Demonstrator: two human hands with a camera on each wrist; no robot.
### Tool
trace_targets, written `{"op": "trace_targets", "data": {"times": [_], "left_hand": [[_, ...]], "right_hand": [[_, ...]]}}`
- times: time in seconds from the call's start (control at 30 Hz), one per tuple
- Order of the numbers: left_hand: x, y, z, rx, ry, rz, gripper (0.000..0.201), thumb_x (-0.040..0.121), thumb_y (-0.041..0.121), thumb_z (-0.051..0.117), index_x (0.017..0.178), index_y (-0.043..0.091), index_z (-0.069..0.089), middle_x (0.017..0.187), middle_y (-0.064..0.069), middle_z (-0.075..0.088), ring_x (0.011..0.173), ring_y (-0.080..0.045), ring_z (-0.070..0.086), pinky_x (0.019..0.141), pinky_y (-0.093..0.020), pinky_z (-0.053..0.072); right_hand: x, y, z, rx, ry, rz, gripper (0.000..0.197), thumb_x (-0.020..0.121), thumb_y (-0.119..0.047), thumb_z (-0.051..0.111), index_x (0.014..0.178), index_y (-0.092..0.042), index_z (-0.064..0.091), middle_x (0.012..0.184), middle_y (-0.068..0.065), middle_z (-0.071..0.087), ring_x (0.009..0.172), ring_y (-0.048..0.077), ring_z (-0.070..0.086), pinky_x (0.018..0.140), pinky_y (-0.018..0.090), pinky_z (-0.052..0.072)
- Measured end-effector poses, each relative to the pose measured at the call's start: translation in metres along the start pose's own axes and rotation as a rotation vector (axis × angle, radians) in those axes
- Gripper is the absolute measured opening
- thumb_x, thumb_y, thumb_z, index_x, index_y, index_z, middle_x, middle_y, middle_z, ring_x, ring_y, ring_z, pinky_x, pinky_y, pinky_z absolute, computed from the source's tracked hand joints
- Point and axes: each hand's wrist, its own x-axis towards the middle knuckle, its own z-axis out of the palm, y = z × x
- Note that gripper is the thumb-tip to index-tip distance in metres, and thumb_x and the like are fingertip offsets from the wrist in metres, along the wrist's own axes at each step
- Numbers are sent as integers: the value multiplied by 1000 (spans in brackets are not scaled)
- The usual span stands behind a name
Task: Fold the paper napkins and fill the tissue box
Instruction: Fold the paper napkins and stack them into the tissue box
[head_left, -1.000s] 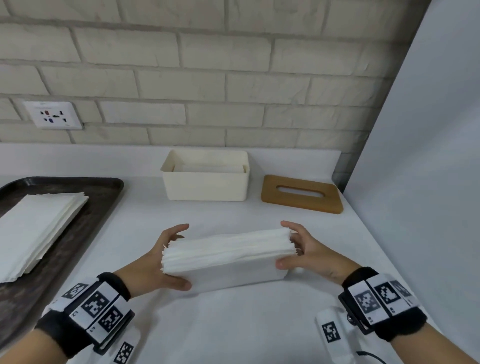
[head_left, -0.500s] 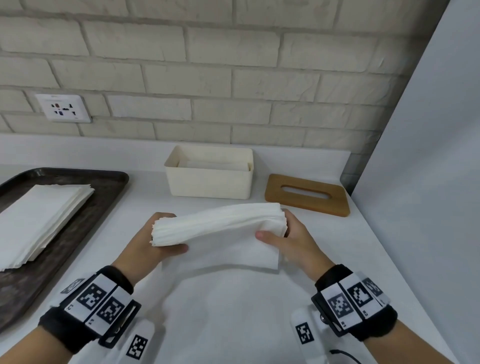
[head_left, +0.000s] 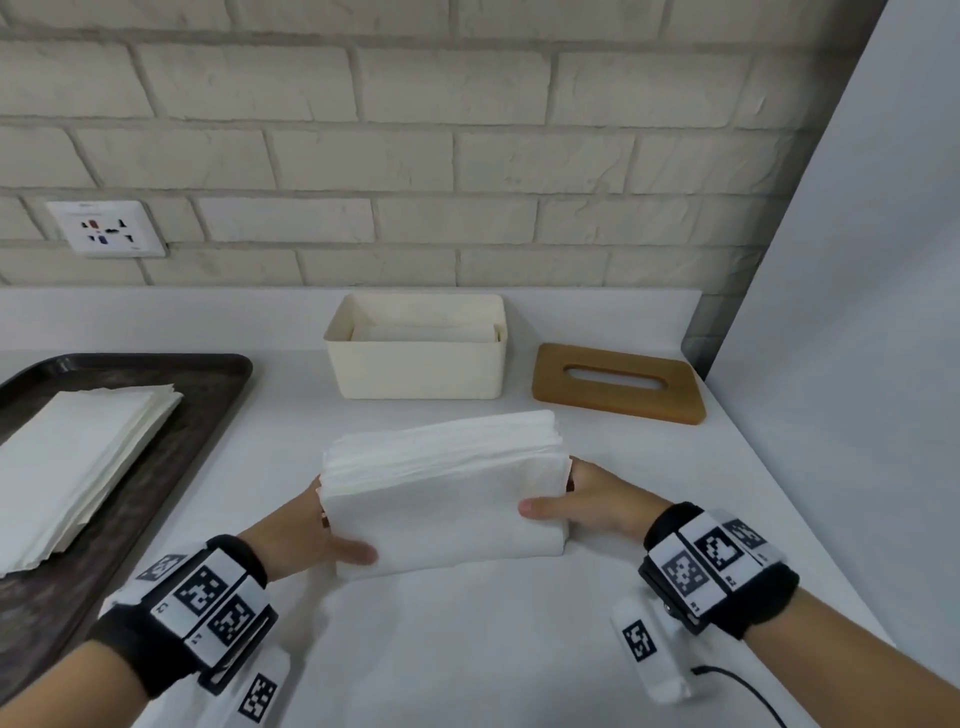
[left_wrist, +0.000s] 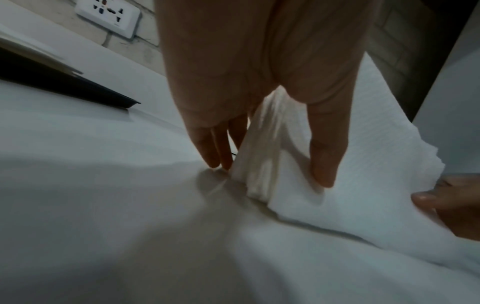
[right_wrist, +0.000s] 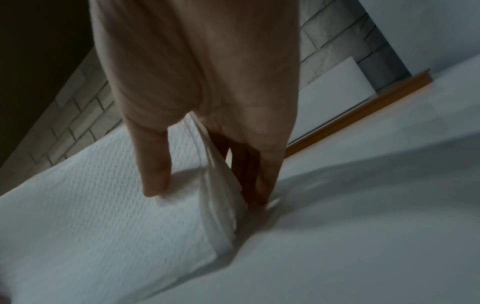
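A thick stack of folded white napkins (head_left: 441, 493) stands on its long edge on the white counter, tilted back a little. My left hand (head_left: 311, 535) grips its left end, thumb on the near face and fingers behind. My right hand (head_left: 587, 504) grips the right end the same way. In the left wrist view the left hand (left_wrist: 270, 170) pinches the stack's end (left_wrist: 363, 144) down at the counter. The right wrist view shows the right hand (right_wrist: 207, 193) pinching the other end (right_wrist: 91, 195). The cream tissue box (head_left: 415, 374) stands open behind, with napkins low inside.
The box's wooden lid (head_left: 597, 402), with a slot, lies flat to the right of the box. A dark tray (head_left: 208, 405) at the left holds a pile of unfolded napkins (head_left: 67, 467). A brick wall stands behind and a grey panel at the right.
Both hands lifted the stack off the counter, turned it upright and brought it back down, so that it now stands on its long edge.
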Motion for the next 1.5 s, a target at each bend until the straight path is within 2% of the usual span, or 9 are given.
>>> {"op": "trace_targets", "data": {"times": [0.17,0.3,0.47,0.6,0.67,0.97,1.1,1.27,1.5], "left_hand": [[11,11,-12,-1,85,26,71,34,42,77,102,32,60,107,5,67,105,-16,61,92,-30,47],[15,8,-22,87,205,170,62,63,14,84,119,21,58,110,5,66,109,-19,60,102,-38,44],[12,-7,-21,145,153,176,85,42,46,75,120,22,54,111,10,64,107,-13,60,94,-26,42],[8,-4,-27,110,79,220,75,60,9,85,114,36,41,114,14,53,106,7,53,87,-10,43],[6,0,-29,84,58,246,81,63,-5,80,111,42,34,112,17,46,95,19,50,75,0,43],[11,3,-24,-49,-42,184,91,65,-13,75,121,37,23,111,22,41,101,5,47,69,-2,48],[18,-1,-27,52,-16,172,78,47,28,79,118,24,48,114,10,59,111,-11,55,91,-18,46],[24,6,-29,-41,161,257,48,49,16,81,84,24,48,86,5,56,78,0,59,70,-10,47],[25,-6,-36,-2,10,109,95,56,16,87,134,27,34,123,10,55,115,-10,52,101,-31,43]], "right_hand": [[1,-16,-2,-67,80,-87,39,84,-18,66,120,-22,52,116,-4,61,105,11,57,89,19,45],[-1,-20,0,-86,190,-140,38,84,-17,66,117,-29,50,114,-5,61,108,14,58,97,27,45],[0,-11,12,-258,95,-40,46,89,-13,58,132,-15,43,126,5,58,114,19,55,93,23,44],[-4,-17,11,-234,54,-15,57,86,-5,57,136,-21,34,115,-2,54,97,13,55,69,9,47],[-3,-18,10,-210,48,-8,65,82,1,59,137,-21,32,113,-3,54,99,14,55,77,17,49],[6,-15,16,-85,8,2,72,64,-2,71,127,-21,40,113,3,59,96,12,56,81,22,48],[13,-15,19,16,82,-45,54,71,5,73,118,-15,55,110,3,64,101,15,58,80,18,47],[13,-21,15,150,175,-145,46,74,9,70,113,-14,58,98,-8,66,88,1,61,74,6,49],[14,-14,7,75,72,-76,65,73,1,74,122,-28,42,116,-5,59,99,4,58,81,16,49]]}}
